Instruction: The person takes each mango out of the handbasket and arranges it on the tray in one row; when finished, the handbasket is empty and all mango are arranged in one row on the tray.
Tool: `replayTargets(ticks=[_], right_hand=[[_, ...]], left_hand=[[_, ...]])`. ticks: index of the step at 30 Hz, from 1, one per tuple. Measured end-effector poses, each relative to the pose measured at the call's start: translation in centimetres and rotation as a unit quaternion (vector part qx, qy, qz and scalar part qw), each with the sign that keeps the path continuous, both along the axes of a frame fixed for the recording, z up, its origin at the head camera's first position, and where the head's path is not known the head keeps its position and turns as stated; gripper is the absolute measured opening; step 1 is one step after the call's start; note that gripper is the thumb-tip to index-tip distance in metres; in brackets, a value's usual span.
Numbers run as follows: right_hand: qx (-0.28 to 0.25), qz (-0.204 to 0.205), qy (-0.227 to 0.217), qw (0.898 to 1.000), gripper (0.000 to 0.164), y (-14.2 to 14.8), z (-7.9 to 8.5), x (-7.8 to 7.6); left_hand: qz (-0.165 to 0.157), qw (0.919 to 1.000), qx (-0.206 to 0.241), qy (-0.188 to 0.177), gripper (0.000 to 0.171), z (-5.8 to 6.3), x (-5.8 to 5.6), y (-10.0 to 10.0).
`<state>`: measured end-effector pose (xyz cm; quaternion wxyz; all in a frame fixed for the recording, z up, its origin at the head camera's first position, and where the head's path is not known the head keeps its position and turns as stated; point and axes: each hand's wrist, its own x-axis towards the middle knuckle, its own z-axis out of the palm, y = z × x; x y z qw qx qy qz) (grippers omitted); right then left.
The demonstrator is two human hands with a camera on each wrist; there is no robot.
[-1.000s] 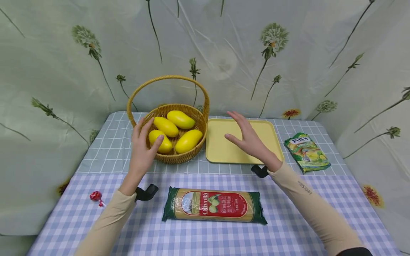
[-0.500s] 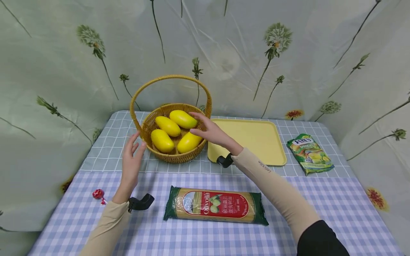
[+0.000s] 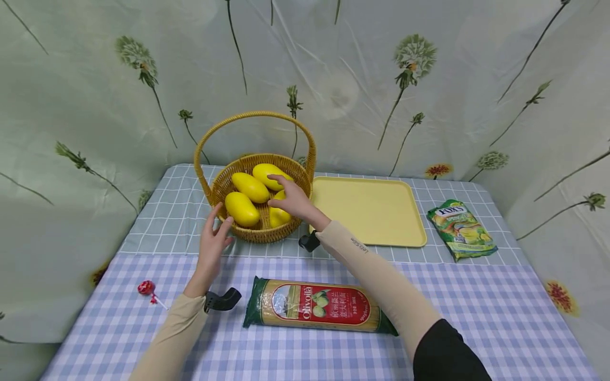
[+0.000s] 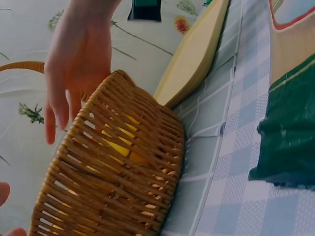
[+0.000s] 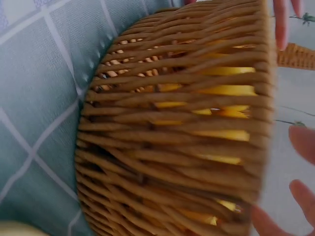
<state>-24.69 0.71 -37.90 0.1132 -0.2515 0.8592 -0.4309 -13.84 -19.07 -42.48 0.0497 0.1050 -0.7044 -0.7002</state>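
Observation:
A wicker basket (image 3: pixel 259 236) with a tall arched handle holds several yellow mangoes (image 3: pixel 242 209). Over its right side hangs my right hand (image 3: pixel 296 203), fingers spread above the right-hand mango (image 3: pixel 278 217) and partly covering it. I cannot tell whether the fingertips touch the fruit. My left hand (image 3: pixel 213 246) is at the basket's front left rim, thumb and fingers apart, with nothing held; contact with the rim is unclear. In the right wrist view, yellow shows through the weave of the basket (image 5: pixel 172 132), and my right fingers (image 5: pixel 302 196) appear beyond the rim.
A yellow tray (image 3: pixel 371 211) lies right of the basket, with a green Fox's candy bag (image 3: pixel 461 230) farther right. In front lies a spaghetti pack (image 3: pixel 319 306), partly under my right forearm. A red lollipop (image 3: pixel 146 288) is at the left.
My right hand has swung left from above the tray to over the basket. My left hand drew back from over the mangoes, then moved right to the front left rim.

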Motion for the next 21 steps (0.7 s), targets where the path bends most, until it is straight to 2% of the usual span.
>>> replayTargets(ticks=[4, 9, 14, 21], right_hand=[[0.026, -0.020, -0.014, 0.999, 0.062, -0.5, -0.3, -0.3], [0.078, 0.001, -0.059, 0.995, 0.058, -0.6, -0.1, -0.7], [0.105, 0.004, -0.093, 0.990, 0.055, -0.6, -0.1, -1.1], [0.130, 0.007, -0.091, 0.987, 0.055, -0.7, -0.1, -1.2]], left_hand=[[-0.004, 0.9999, 0.014, 0.002, 0.059, -0.2, -0.1, 0.3], [-0.002, 0.9999, 0.013, 0.001, 0.059, -0.4, -0.3, 0.4], [0.002, 0.9998, 0.019, -0.010, 0.059, -0.3, -0.4, 0.4], [-0.005, 0.9992, 0.034, -0.022, 0.060, -0.3, -0.7, 0.5]])
